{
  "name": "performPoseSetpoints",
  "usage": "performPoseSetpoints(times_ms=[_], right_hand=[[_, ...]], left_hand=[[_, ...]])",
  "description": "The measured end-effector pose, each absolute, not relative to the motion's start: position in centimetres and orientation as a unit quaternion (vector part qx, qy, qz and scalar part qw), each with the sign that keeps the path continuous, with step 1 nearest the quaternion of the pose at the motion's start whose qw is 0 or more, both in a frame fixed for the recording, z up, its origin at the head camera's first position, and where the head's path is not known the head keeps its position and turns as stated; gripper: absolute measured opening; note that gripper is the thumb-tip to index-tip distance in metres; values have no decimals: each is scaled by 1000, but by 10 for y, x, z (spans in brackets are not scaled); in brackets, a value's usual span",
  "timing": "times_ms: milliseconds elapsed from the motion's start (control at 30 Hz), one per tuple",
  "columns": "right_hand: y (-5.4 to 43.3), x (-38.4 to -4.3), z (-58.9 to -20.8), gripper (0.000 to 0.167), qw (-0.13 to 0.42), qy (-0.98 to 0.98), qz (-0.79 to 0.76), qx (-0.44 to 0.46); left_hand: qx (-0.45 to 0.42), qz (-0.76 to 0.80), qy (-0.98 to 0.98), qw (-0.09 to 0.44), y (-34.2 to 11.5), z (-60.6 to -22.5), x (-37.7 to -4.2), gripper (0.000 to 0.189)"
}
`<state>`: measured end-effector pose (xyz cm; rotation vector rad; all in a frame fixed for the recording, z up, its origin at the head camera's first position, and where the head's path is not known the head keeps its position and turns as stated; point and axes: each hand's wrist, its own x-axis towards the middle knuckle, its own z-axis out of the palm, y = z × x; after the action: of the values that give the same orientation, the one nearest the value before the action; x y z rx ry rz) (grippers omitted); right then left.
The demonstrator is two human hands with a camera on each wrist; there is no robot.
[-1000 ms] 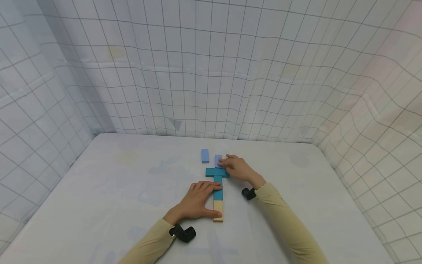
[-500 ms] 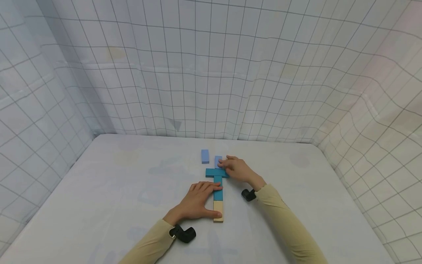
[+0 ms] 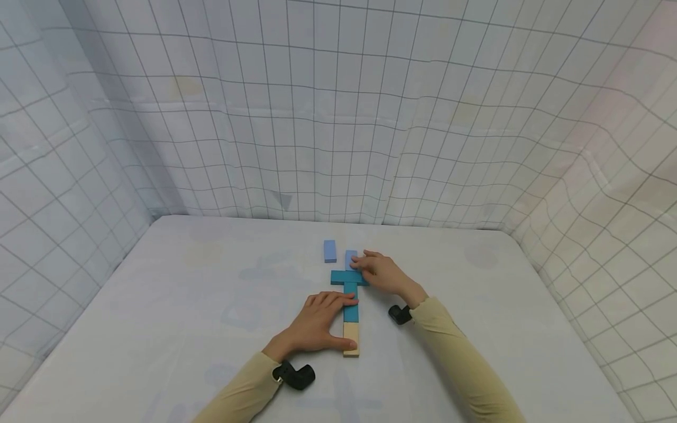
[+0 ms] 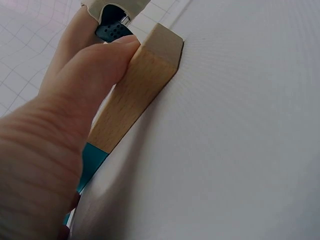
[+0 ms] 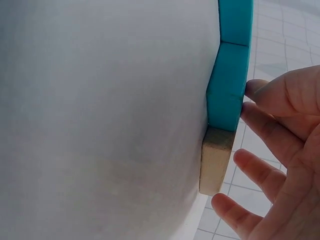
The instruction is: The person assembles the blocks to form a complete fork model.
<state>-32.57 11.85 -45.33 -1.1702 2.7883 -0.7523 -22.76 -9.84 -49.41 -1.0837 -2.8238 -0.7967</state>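
Note:
A flat cross of blocks lies on the white tabletop. A teal block stem meets a teal crossbar, with a tan wooden block at the near end and a light blue block at the far end. My left hand rests over the stem from the left, fingertips on the teal and thumb on the tan block. From the right, my right hand touches the light blue block and the crossbar's right end. In the right wrist view, its thumb and fingertips lie along the top edge of the teal blocks.
Another light blue block lies apart, just left of the far end of the cross. Gridded white sheets hang behind the table and at both sides. Black cameras are strapped to both wrists.

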Motion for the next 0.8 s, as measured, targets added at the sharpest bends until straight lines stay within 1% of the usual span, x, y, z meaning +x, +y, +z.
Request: performPoseSetpoints(times_ms=[333, 600, 800], right_hand=[[118, -325, -450, 29, -2, 898, -224, -378], [119, -324, -450, 29, 3, 899, -213, -384], [119, -322, -449, 29, -10, 898, -204, -390]], left_hand=[[-348, -257, -901, 10, -98, -496, -228, 82], [-346, -252, -904, 7, -98, -496, -229, 83], [-348, -254, -902, 12, -99, -496, -228, 83]])
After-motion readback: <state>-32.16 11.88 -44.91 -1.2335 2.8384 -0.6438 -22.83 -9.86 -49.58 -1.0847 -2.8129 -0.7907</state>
